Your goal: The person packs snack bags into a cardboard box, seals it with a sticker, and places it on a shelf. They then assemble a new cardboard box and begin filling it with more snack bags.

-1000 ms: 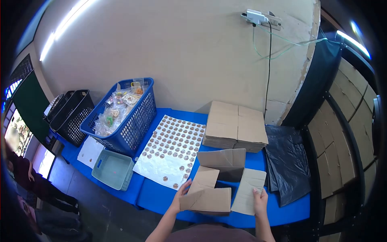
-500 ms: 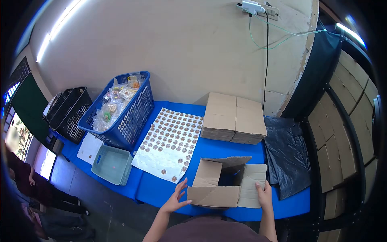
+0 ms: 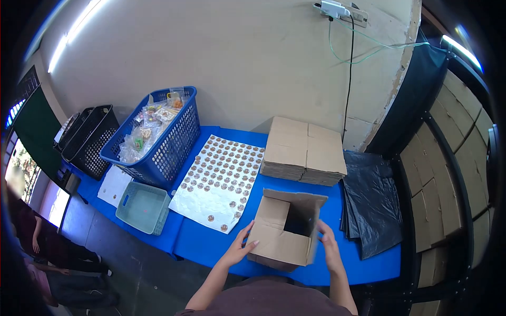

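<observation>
An open cardboard box [image 3: 279, 231] stands at the near edge of the blue-covered table, its far flap raised and its inside dark. My left hand [image 3: 237, 248] holds the box's near-left corner, with the thumb on the near flap and the fingers along the left side. At the right side, my right hand [image 3: 329, 245] is against the outer face of the right flap, which is seen almost edge-on and blurred. Its fingers look extended, not wrapped round the flap. Behind the box lies a stack of flattened cardboard boxes [image 3: 303, 150].
A white sheet of round stickers [image 3: 205, 197] lies left of the box. Beyond it are a blue basket [image 3: 174, 142] of bagged items, a shallow green-grey tray [image 3: 142, 208] and black crates [image 3: 95, 142]. Black plastic sheets [image 3: 371, 205] lie right; another person [image 3: 50, 237] is at far left.
The right flap has swung up from lying outward, and my right hand has moved left with it. My left hand has closed onto the box's corner. The box has turned slightly.
</observation>
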Demonstrator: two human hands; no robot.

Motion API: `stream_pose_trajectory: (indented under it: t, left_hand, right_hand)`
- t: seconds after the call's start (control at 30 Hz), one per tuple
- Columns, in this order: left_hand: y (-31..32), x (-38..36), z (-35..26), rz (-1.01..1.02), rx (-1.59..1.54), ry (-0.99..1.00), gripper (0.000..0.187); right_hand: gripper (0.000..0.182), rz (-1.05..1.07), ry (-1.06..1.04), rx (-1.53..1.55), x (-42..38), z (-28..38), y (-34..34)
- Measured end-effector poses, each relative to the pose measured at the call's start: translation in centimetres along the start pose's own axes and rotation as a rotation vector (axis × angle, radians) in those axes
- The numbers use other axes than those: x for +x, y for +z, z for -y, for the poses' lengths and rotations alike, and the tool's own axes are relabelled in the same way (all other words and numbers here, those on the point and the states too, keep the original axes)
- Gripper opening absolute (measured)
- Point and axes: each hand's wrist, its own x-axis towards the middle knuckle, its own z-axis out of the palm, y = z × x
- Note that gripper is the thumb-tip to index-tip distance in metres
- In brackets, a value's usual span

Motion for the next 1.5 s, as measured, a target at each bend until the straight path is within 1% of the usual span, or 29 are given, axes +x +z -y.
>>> stream_pose_trajectory:
  t: [0.07,0.1,0.2,0.23,0.27,0.33,0.37,0.4,0.47,0.5,0.53,0.6,0.63,0.7,0.73,0.83,0.97,1.03,1.07,1.13,1.17,1.2,1.23,1.27,1.33,1.37,1.4,1.43,1.5]
  left_hand:
    - [0.1,-0.3,-0.7,0.025,0.007,0.005,0.074]
    - [0.2,-0.4,-0.9,0.049,0.013,0.010,0.074]
    - [0.2,-0.5,-0.8,0.065,-0.015,0.023,0.076]
    - [0.2,-0.5,-0.9,0.061,-0.014,0.027,0.076]
    - [0.3,-0.6,-1.1,0.051,-0.020,0.025,0.076]
    - [0.4,-0.8,-1.1,0.038,-0.028,0.024,0.077]
    - [0.6,-0.8,-0.7,-0.001,-0.041,0.017,0.077]
    - [0.7,-0.9,-0.3,-0.041,-0.055,0.011,0.077]
    - [0.7,-1.2,1.4,-0.053,0.011,0.010,0.077]
    - [0.7,-1.4,1.8,-0.059,0.080,0.005,0.076]
    - [0.7,-1.6,2.2,-0.062,0.081,0.005,0.076]
    - [0.9,-1.8,2.6,-0.022,0.047,-0.048,0.076]
    - [1.2,-1.9,2.9,-0.024,0.047,-0.047,0.076]
    - [1.8,-1.8,3.8,-0.124,-0.034,-0.051,0.069]
    - [1.7,-1.4,4.1,-0.128,-0.034,-0.052,0.069]
    - [0.6,0.6,5.4,-0.306,-0.207,0.005,0.055]
    - [-2.9,2.8,-0.1,-0.345,-0.208,0.096,0.046]
    - [-4.5,3.9,-1.8,-0.309,-0.148,0.176,0.041]
    - [-4.5,4.2,-2.6,-0.305,-0.149,0.174,0.041]
    - [-4.0,4.3,-4.1,-0.308,0.052,0.172,0.039]
    - [-3.8,4.5,-3.5,-0.294,0.054,0.159,0.039]
    - [-3.8,4.9,-2.0,-0.285,0.055,0.159,0.039]
    - [-4.0,5.3,0.1,-0.259,0.237,0.194,0.040]
    - [-3.7,5.2,-0.1,-0.232,0.420,0.227,0.041]
    - [-2.6,4.8,-0.2,-0.233,0.412,0.197,0.041]
    - [-2.1,4.7,-0.4,-0.314,0.490,0.250,0.040]
    - [-1.8,4.4,-0.8,-0.394,0.567,0.303,0.038]
    - [-1.8,4.1,-1.2,-0.389,0.566,0.297,0.038]
    - [-2.1,3.6,-5.0,-0.362,0.514,0.313,0.035]
  right_hand:
    - [0.038,0.145,-0.050,-0.494,0.5,-0.1,0.8]
    - [0.026,0.116,-0.076,-0.632,0.7,-0.9,1.8]
    - [0.024,0.074,-0.161,-0.780,1.8,-1.9,3.1]
    - [0.044,-0.001,-0.136,-0.804,2.4,-3.3,3.0]
    - [0.044,0.000,-0.142,-0.802,3.2,-4.2,2.9]
    - [0.076,-0.480,-0.200,-0.582,5.1,-5.2,2.6]
    - [0.096,-0.492,-0.048,-0.572,6.0,-5.4,2.0]
    - [0.096,-0.488,-0.052,-0.573,7.0,-5.4,1.3]
    - [0.094,-0.307,0.039,-0.283,8.7,-5.8,-0.2]
    - [0.083,-0.220,0.019,-0.141,9.4,-7.1,-0.6]
    - [0.083,-0.217,0.018,-0.140,9.5,-8.3,-1.1]
    - [0.059,-0.105,0.202,0.003,9.5,-8.0,-1.2]
    - [0.059,-0.103,0.200,0.003,9.5,-8.1,-1.0]
    - [0.038,-0.200,0.103,0.020,8.9,-8.6,-0.1]
    - [0.038,-0.196,0.104,0.020,8.6,-9.1,0.2]
    - [0.033,-0.357,0.088,0.029,7.4,-9.6,0.9]
    - [0.032,-0.379,0.097,0.015,4.1,-4.9,2.1]
    - [0.031,-0.331,-0.235,-0.222,2.0,-2.9,3.1]
    - [0.031,-0.334,-0.232,-0.224,0.9,-2.2,3.3]
    - [0.037,-0.054,-0.247,-0.430,-1.5,-1.5,3.6]
    - [0.037,-0.062,-0.243,-0.432,-2.4,-1.9,3.6]
    - [0.045,0.007,-0.149,-0.426,-3.3,-2.3,3.6]
    - [0.054,0.074,-0.054,-0.419,-3.9,-2.5,3.5]
    - [0.054,0.067,-0.051,-0.419,-4.3,-2.5,3.3]
    - [0.080,0.083,-0.170,-0.339,-5.1,-2.1,2.6]
    - [0.080,0.081,-0.163,-0.338,-5.3,-2.0,2.3]
    - [0.089,0.042,-0.258,-0.240,-5.2,-1.9,2.1]
    - [0.097,0.003,-0.352,-0.144,-5.0,-1.6,1.8]
    - [0.100,-0.038,-0.369,-0.125,-4.2,0.0,1.1]
